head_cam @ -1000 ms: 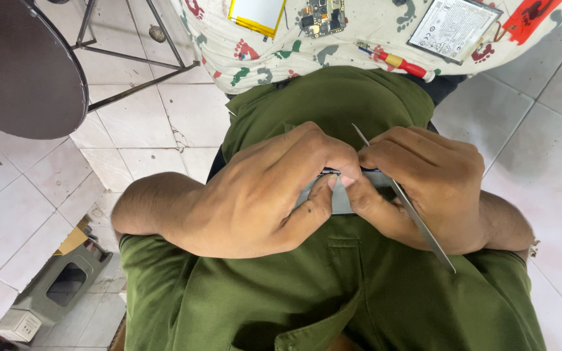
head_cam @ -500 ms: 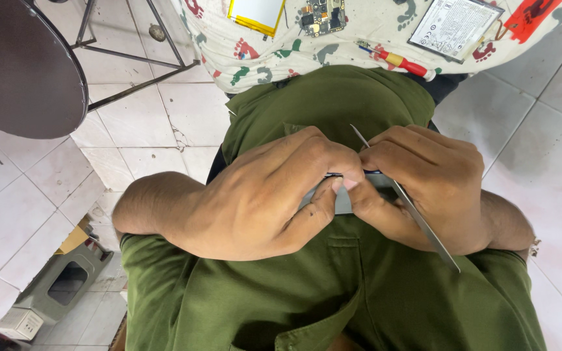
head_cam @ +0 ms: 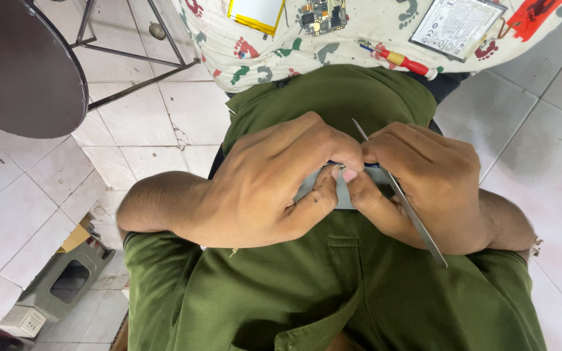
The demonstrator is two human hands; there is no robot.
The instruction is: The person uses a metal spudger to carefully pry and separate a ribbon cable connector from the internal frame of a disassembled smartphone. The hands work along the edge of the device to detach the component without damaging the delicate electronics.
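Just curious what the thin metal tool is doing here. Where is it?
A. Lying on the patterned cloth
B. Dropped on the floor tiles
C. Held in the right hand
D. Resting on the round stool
C: the thin metal tool runs slanting through the right hand, both ends sticking out.

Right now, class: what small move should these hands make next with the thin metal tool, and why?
Probably ease the thin metal tool a little further along the grey device: the right hand holds it at the device's edge while the left hand grips the device.
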